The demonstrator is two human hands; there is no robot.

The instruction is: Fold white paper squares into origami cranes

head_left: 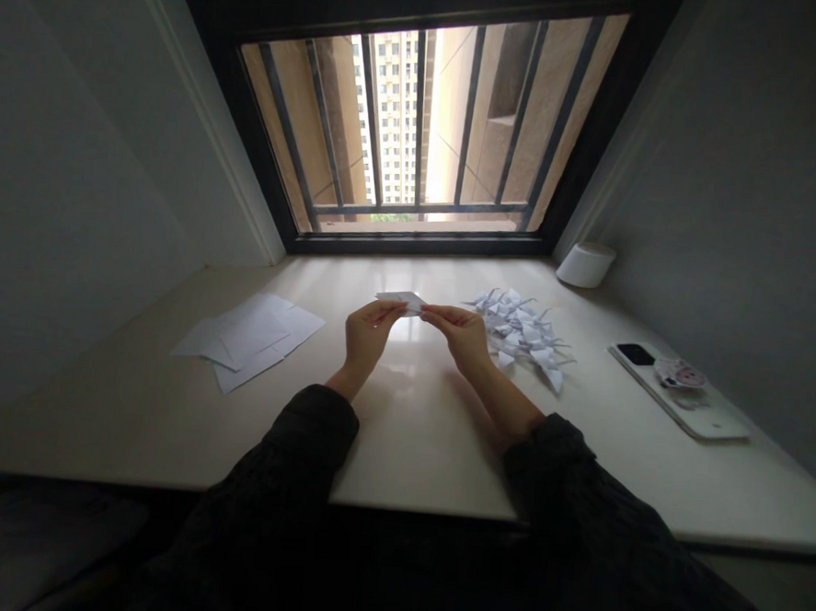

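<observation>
Crosswise, folded paper (pixel 404 297), long axis left to right, hands (pixel 369 329) (pixel 466 333) pinching it.

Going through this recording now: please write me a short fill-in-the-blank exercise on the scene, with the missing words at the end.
1. The left hand and right hand together hold one small folded piece of white ____.
2. From the person's viewpoint, the flat sheets lie to the ____ of both hands.
3. The phone lies to the ____ of the heap of folded cranes.
4. Dark upright ____ cross the view through the window.

Missing words: paper; left; right; bars.
</observation>
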